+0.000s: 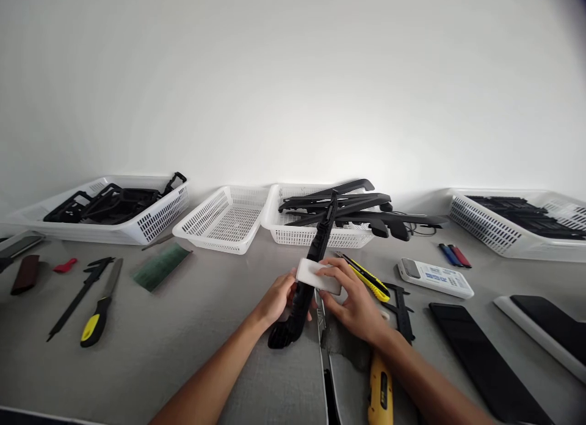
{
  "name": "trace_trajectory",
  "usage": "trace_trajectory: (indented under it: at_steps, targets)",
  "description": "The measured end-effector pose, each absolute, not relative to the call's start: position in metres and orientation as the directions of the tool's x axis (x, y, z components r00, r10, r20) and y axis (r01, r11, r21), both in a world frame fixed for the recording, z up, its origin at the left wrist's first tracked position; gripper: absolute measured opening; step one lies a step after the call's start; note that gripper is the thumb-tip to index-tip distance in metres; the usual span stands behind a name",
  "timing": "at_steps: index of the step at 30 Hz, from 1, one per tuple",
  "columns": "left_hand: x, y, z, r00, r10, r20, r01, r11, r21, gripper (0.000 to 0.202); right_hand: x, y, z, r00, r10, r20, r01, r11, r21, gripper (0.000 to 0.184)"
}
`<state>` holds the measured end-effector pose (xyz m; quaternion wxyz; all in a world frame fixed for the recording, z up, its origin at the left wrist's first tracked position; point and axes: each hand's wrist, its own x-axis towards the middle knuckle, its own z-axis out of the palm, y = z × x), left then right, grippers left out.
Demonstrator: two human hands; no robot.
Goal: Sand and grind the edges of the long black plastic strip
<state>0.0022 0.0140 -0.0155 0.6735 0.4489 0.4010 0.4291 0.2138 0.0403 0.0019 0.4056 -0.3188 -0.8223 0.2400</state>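
A long black plastic strip (pixel 322 232) stands tilted in front of me, its lower end near the table and its upper end overlapping the basket behind. My left hand (pixel 278 298) is closed around its lower half, some fingers hidden behind it. A white rectangular block (pixel 314 275), perhaps a sponge or eraser, lies across the strip. My right hand (pixel 354 303) grips this block by its right end, fingers on top and thumb below. Close to the right hand lie a yellow utility knife (pixel 370 277), a black caliper (pixel 403 315) and a yellow-handled tool (pixel 381 391).
White baskets (pixel 224 245) line the wall; one basket (pixel 297 236) holds several black strips (pixel 361 205). At left lie a file (pixel 98 321), another caliper (pixel 77 300) and a green sheet (pixel 161 267). A white device (pixel 434 278) and a black slab (pixel 480 358) lie at right.
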Motion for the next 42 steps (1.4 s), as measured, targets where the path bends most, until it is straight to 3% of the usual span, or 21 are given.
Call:
trace_trajectory:
  at_steps: [5, 10, 15, 20, 25, 30, 34, 39, 42]
  targets:
    - [0.004, 0.014, -0.015, 0.322, 0.941, -0.1, -0.259, 0.19, 0.947, 0.06, 0.213, 0.039, 0.003, -0.355, 0.757, 0.549, 0.406, 0.653, -0.639, 0.032]
    - [0.001, 0.015, -0.014, 0.277, 0.955, -0.105, -0.298, 0.189, 0.936, 0.065, 0.213, 0.037, 0.005, -0.504, 0.684, 0.528, 0.315, 0.714, -0.625, 0.033]
    - [-0.004, 0.018, -0.01, 0.219, 0.973, -0.07, -0.253, 0.126, 0.959, 0.063, 0.218, 0.042, 0.004, -0.332, 0.751, 0.571, 0.404, 0.66, -0.633, 0.03]
    - [-0.004, 0.017, -0.005, 0.217, 0.972, -0.087, -0.239, 0.139, 0.961, 0.064, 0.22, 0.044, 0.002, -0.525, 0.69, 0.498, 0.326, 0.704, -0.631, 0.033]
    - [-0.003, 0.016, -0.002, 0.216, 0.974, -0.065, -0.218, 0.113, 0.969, 0.058, 0.22, 0.047, -0.002, -0.343, 0.775, 0.531, 0.426, 0.632, -0.648, 0.031]
    - [-0.003, 0.02, -0.01, 0.227, 0.972, -0.062, -0.253, 0.121, 0.96, 0.059, 0.218, 0.047, -0.001, -0.511, 0.7, 0.498, 0.353, 0.7, -0.621, 0.035]
    - [-0.005, 0.023, -0.015, 0.224, 0.97, -0.093, -0.245, 0.149, 0.958, 0.049, 0.218, 0.047, 0.002, -0.324, 0.766, 0.555, 0.426, 0.642, -0.637, 0.032]
    - [-0.006, 0.022, -0.015, 0.199, 0.971, -0.131, -0.251, 0.18, 0.951, 0.048, 0.217, 0.044, 0.004, -0.539, 0.673, 0.506, 0.332, 0.722, -0.607, 0.039]
    - [-0.006, 0.02, -0.013, 0.185, 0.974, -0.133, -0.25, 0.177, 0.952, 0.047, 0.217, 0.046, 0.001, -0.401, 0.756, 0.517, 0.417, 0.653, -0.632, 0.036]
